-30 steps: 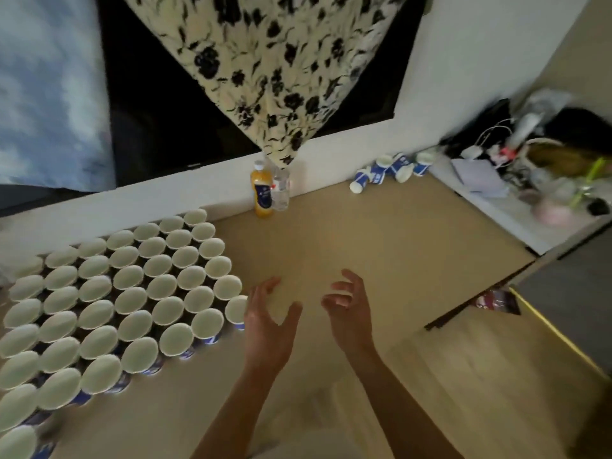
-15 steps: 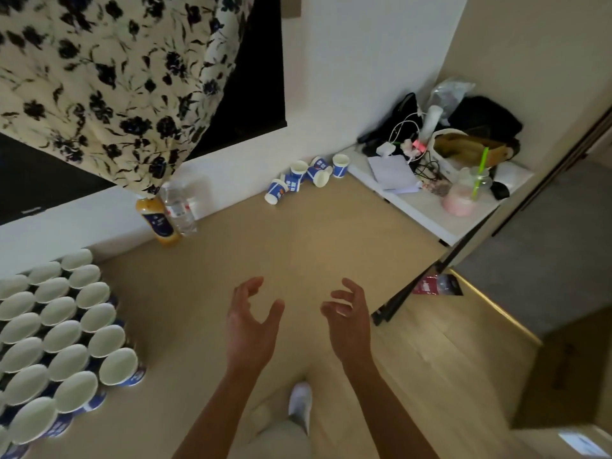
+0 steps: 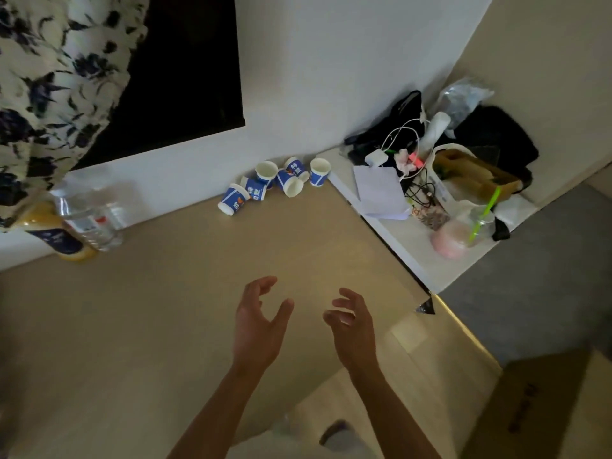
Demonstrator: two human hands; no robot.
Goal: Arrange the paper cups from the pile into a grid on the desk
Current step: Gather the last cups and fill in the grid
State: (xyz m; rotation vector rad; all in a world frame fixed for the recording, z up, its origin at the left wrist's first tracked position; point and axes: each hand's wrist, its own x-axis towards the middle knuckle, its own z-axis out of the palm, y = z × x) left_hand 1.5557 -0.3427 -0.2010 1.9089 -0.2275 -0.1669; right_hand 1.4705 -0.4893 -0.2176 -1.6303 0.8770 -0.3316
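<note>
Left hand (image 3: 258, 323) and right hand (image 3: 352, 329) hover empty, fingers loosely apart, above the desk (image 3: 149, 309), well short of the wall (image 3: 314, 77) where the pile of paper cups (image 3: 275, 185) lies tumbled; a light grip on one cup's sides should avoid crushing it.

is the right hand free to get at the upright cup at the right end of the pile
Probably yes: the right hand is empty, and only bare desk lies between it and the upright cup.
</note>
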